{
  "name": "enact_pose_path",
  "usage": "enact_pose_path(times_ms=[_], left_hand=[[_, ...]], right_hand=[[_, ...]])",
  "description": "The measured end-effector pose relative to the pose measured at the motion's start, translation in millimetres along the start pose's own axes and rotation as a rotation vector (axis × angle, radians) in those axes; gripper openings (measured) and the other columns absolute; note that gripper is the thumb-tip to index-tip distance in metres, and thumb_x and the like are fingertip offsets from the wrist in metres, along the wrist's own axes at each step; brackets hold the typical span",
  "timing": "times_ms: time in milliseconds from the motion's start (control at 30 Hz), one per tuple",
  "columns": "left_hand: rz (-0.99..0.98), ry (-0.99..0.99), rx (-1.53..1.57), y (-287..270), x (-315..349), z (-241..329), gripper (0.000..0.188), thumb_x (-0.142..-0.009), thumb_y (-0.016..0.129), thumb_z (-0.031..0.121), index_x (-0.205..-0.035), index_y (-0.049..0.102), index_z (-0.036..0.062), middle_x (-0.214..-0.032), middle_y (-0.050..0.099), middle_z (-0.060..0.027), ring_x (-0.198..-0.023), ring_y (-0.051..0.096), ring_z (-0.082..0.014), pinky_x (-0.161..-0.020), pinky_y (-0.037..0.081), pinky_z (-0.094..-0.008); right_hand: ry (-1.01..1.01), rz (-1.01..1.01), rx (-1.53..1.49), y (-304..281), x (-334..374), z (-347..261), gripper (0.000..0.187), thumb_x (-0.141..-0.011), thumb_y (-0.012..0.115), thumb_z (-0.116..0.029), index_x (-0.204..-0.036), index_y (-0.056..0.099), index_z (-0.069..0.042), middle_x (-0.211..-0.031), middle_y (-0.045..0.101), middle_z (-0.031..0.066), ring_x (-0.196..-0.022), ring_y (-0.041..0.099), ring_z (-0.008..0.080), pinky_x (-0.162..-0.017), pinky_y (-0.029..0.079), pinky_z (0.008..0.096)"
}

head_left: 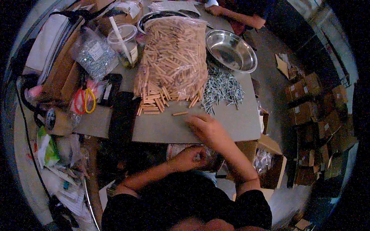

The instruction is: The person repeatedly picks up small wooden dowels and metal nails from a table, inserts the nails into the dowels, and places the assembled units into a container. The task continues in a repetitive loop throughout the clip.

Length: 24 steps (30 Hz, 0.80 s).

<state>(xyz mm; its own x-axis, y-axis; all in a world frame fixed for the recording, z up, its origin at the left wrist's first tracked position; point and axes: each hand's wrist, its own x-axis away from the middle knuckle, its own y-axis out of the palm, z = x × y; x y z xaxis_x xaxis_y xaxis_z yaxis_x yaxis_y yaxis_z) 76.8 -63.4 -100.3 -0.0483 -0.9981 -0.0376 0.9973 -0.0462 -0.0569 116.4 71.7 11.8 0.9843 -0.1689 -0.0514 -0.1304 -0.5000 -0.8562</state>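
A large clear plastic bag [173, 54] full of wooden dowels stands on the table, and loose dowels [153, 104] spill from its near side. One single dowel [180, 113] lies apart on the tabletop, just beyond the fingertips of my right hand [207, 129]. That hand is over the table's near edge, its fingers bent together; whatever they pinch is hidden. Below the edge, close to my body, my left hand [189, 158] is curled closed in front of a clear plastic bag [175, 150]. What it grips is too dark to make out. A pile of silvery screws [225, 88] lies right of the dowels.
Behind the screws sits a shiny metal bowl [231, 50]. To the left are a plastic cup with a straw [123, 44], a bag of small metal parts [95, 57] and coloured-handled scissors [84, 101]. Cardboard boxes [308, 115] stack at right. Across the table shows another person's arm [241, 17].
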Motion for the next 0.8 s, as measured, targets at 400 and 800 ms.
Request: enact_pose_path(times_ms=[400, 800], left_hand=[[0.085, -0.034, 0.245, -4, 21, -10, 0.045, -0.077, 0.071, 0.021, -0.112, 0.049, 0.0038, -0.099, 0.054, -0.0065, -0.094, 0.051, -0.0178, -0.084, 0.043, -0.0336], [0.109, 0.129, 0.152, -5, 9, 27, 0.047, -0.077, 0.070, 0.023, -0.114, 0.050, 0.0025, -0.105, 0.057, -0.0083, -0.096, 0.054, -0.0171, -0.084, 0.045, -0.0330]], right_hand=[[0.098, -0.145, -0.265, 23, 4, -8, 0.035, -0.076, 0.058, -0.015, -0.109, 0.054, -0.008, -0.103, 0.059, 0.0123, -0.093, 0.057, 0.0309, -0.079, 0.047, 0.0389], [-0.172, 0.149, -0.330, 4, 78, -17, 0.025, -0.066, 0.073, -0.009, -0.089, 0.062, -0.009, -0.097, 0.063, 0.0065, -0.091, 0.056, 0.0266, -0.083, 0.043, 0.0371]])
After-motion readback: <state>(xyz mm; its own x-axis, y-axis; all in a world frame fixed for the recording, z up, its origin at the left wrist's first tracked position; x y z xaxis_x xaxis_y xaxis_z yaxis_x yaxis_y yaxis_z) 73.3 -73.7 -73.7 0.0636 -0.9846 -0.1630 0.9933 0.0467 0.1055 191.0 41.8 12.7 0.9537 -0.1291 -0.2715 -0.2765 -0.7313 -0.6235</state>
